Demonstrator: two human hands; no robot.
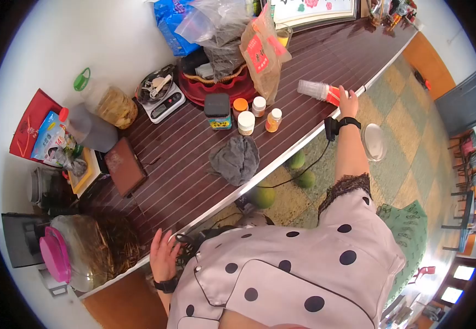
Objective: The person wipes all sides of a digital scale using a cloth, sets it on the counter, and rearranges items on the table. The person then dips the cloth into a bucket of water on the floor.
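My right hand [348, 103] is stretched out over the table's edge, its fingers closed around the red end of a stack of clear plastic cups [312, 89]. The stack lies on its side at the tabletop. Near the front edge, my left hand [164, 255] holds nothing, with its fingers apart, beside a large jar [92, 247] with a pink lid. Between the hands lies a crumpled grey cloth [237, 160]. Behind the cloth stand a white bottle [245, 124], an orange-labelled bottle [273, 120] and a dark-lidded container [217, 112].
A kitchen scale [166, 104] and a red tray [194, 93] stand by the wall, with bags piled above. A brown box [125, 167] lies at left. Green round fruits [262, 196] sit on the floor below the table edge [287, 159]. A black cable hangs from the right wrist.
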